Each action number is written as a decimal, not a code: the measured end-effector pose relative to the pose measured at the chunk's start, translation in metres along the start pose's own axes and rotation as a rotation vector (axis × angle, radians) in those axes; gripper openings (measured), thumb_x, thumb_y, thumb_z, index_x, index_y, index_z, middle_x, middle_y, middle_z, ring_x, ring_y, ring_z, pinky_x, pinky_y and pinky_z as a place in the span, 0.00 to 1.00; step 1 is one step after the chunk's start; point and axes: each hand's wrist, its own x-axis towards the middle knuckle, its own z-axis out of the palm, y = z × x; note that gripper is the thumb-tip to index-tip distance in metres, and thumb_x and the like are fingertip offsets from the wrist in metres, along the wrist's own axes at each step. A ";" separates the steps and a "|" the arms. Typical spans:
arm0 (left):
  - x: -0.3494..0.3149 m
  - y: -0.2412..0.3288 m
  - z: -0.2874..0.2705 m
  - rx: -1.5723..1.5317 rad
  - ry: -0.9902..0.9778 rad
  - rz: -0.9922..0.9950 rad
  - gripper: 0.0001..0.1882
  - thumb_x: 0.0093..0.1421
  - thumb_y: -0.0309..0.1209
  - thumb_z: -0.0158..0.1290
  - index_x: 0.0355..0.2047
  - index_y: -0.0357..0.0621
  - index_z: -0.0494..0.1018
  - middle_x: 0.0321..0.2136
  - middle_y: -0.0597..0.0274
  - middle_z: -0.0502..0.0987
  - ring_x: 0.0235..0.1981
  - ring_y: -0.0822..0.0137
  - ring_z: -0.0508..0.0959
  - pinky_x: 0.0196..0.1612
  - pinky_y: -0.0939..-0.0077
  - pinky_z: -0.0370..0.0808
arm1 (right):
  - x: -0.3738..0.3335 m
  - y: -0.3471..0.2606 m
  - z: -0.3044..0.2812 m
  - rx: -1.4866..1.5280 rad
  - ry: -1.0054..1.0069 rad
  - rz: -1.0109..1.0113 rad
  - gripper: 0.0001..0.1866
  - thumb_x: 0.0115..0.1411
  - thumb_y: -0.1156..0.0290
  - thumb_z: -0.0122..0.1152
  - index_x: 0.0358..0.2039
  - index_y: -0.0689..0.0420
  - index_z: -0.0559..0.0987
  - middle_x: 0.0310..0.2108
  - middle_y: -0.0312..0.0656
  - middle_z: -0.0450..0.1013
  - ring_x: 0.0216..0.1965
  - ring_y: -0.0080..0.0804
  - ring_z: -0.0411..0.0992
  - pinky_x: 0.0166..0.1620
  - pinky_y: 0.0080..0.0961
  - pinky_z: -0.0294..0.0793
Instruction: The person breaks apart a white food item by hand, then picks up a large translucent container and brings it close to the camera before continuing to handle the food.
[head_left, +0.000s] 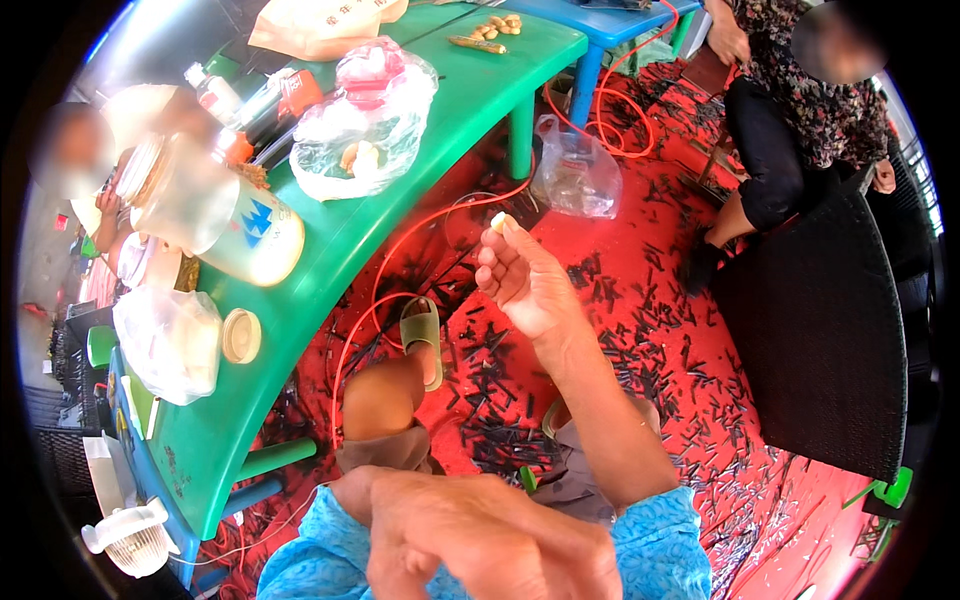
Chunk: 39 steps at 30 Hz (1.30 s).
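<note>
My right hand (528, 285) is raised over the floor in the middle. Its thumb and fingertips pinch a small pale yellowish morsel (498, 222), whose kind I cannot make out. Close to the camera at the bottom, my left hand (480, 530) is curled, its back toward me; its fingertips and anything inside them are hidden. To the left stands a green table (300, 330) bearing a clear plastic bag (400, 130) with pale pieces of food in it. A large translucent jar (225, 225) lies tilted there, near a round lid (241, 336) and a white plastic bag (170, 345).
Several peanuts (505, 24) lie at the table's far end, with bottles (215, 95) farther left. A red cable (440, 212) snakes over the red floor, strewn with dark scraps (640, 330). A black woven chair (820, 330) stands right; another person (840, 100) sits behind it.
</note>
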 end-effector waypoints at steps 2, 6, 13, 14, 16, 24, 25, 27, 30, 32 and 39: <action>0.001 -0.001 0.000 0.005 0.016 0.033 0.22 0.55 0.40 0.48 0.43 0.34 0.63 0.39 0.31 0.62 0.32 0.50 0.70 0.31 0.62 0.70 | 0.002 0.001 0.003 -0.013 -0.019 0.005 0.09 0.51 0.65 0.59 0.31 0.54 0.73 0.25 0.33 0.71 0.25 0.23 0.68 0.29 0.20 0.70; 0.005 -0.003 0.000 0.022 0.044 0.105 0.21 0.54 0.38 0.50 0.41 0.35 0.64 0.37 0.32 0.64 0.31 0.51 0.71 0.29 0.65 0.71 | 0.002 0.004 0.002 -0.032 -0.011 0.028 0.08 0.52 0.65 0.58 0.31 0.53 0.72 0.25 0.33 0.71 0.25 0.23 0.68 0.29 0.20 0.71; 0.012 -0.018 -0.001 0.151 0.067 0.294 0.18 0.50 0.31 0.54 0.40 0.38 0.66 0.34 0.35 0.67 0.32 0.53 0.71 0.26 0.70 0.72 | 0.004 0.007 0.003 -0.025 -0.024 0.058 0.08 0.52 0.66 0.58 0.31 0.53 0.72 0.25 0.34 0.71 0.25 0.23 0.69 0.28 0.20 0.71; 0.014 -0.012 -0.003 0.175 0.056 0.253 0.17 0.51 0.30 0.54 0.41 0.37 0.66 0.34 0.35 0.67 0.31 0.53 0.71 0.26 0.71 0.72 | 0.005 0.006 0.003 -0.020 -0.017 0.061 0.07 0.52 0.66 0.58 0.30 0.53 0.72 0.25 0.34 0.71 0.24 0.23 0.68 0.28 0.20 0.71; 0.012 -0.010 0.001 0.211 0.091 0.214 0.17 0.51 0.30 0.52 0.41 0.38 0.66 0.33 0.38 0.68 0.29 0.56 0.72 0.24 0.74 0.72 | 0.005 0.004 0.001 -0.023 -0.019 0.064 0.08 0.52 0.66 0.58 0.30 0.53 0.72 0.25 0.34 0.71 0.24 0.23 0.68 0.27 0.20 0.71; 0.016 -0.001 -0.001 0.459 0.049 0.236 0.16 0.51 0.27 0.52 0.43 0.42 0.67 0.34 0.37 0.69 0.29 0.58 0.73 0.23 0.78 0.72 | -0.001 0.002 0.002 -0.026 0.007 0.073 0.08 0.51 0.65 0.59 0.30 0.53 0.72 0.24 0.34 0.71 0.23 0.23 0.69 0.27 0.20 0.71; 0.013 0.003 0.000 0.517 0.065 0.273 0.17 0.51 0.25 0.52 0.42 0.41 0.67 0.36 0.35 0.68 0.30 0.56 0.74 0.25 0.76 0.73 | 0.002 0.006 0.000 -0.014 -0.003 0.080 0.08 0.51 0.65 0.59 0.30 0.53 0.72 0.24 0.34 0.72 0.23 0.23 0.69 0.27 0.20 0.72; 0.016 0.007 -0.005 0.572 0.074 0.246 0.13 0.48 0.22 0.52 0.35 0.39 0.64 0.28 0.43 0.66 0.24 0.61 0.70 0.22 0.79 0.70 | 0.001 0.003 -0.004 -0.002 -0.006 0.059 0.08 0.51 0.66 0.59 0.30 0.53 0.72 0.24 0.34 0.72 0.23 0.24 0.69 0.26 0.20 0.72; 0.025 0.018 -0.003 0.741 0.287 0.051 0.13 0.44 0.25 0.54 0.22 0.39 0.58 0.14 0.61 0.64 0.11 0.75 0.63 0.14 0.86 0.63 | 0.003 0.004 0.002 -0.045 -0.061 0.048 0.07 0.52 0.62 0.58 0.29 0.50 0.73 0.23 0.30 0.71 0.23 0.20 0.69 0.26 0.17 0.72; 0.017 0.010 -0.004 0.950 0.701 -0.026 0.20 0.42 0.35 0.58 0.26 0.42 0.58 0.20 0.57 0.65 0.17 0.71 0.66 0.16 0.82 0.66 | 0.001 0.006 0.006 -0.025 -0.051 0.075 0.07 0.53 0.62 0.57 0.28 0.49 0.73 0.22 0.29 0.71 0.23 0.19 0.69 0.25 0.17 0.71; -0.022 0.014 -0.084 0.566 0.835 -0.092 0.24 0.43 0.24 0.53 0.41 0.37 0.56 0.33 0.49 0.69 0.25 0.60 0.74 0.24 0.73 0.73 | -0.005 -0.003 0.012 0.020 -0.259 0.099 0.11 0.54 0.57 0.53 0.26 0.51 0.70 0.15 0.34 0.68 0.11 0.25 0.66 0.11 0.23 0.66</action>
